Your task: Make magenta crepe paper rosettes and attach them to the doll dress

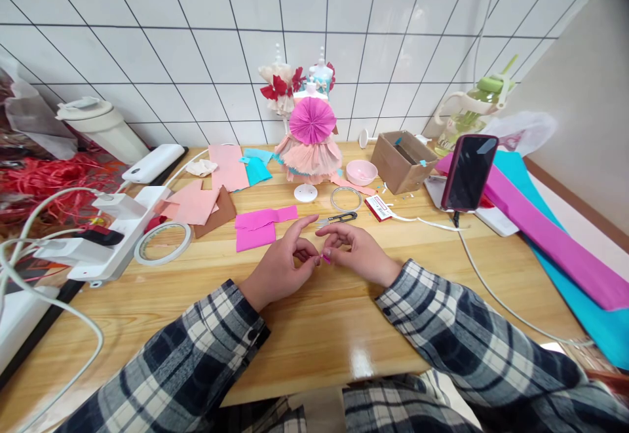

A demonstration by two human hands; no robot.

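My left hand (287, 264) and my right hand (354, 251) meet over the middle of the table. Between their pinched fingertips is a small magenta piece of paper (325, 259), mostly hidden by the fingers. Just beyond the hands lie small thread snips (343, 217) with black handles. Magenta crepe paper (255, 236) rests flat to the left of the fingers. Farther back stands a miniature dress form (310, 158) in a peach ruffled skirt, with a pleated magenta paper fan (313, 120) on its front.
A roll of white tape (163, 244) and a power strip (118, 240) with cables lie left. Toward the back right are a pink bowl (362, 172), a cardboard box (403, 163) and a propped phone (469, 172). Two more dress forms (278, 79) stand behind.
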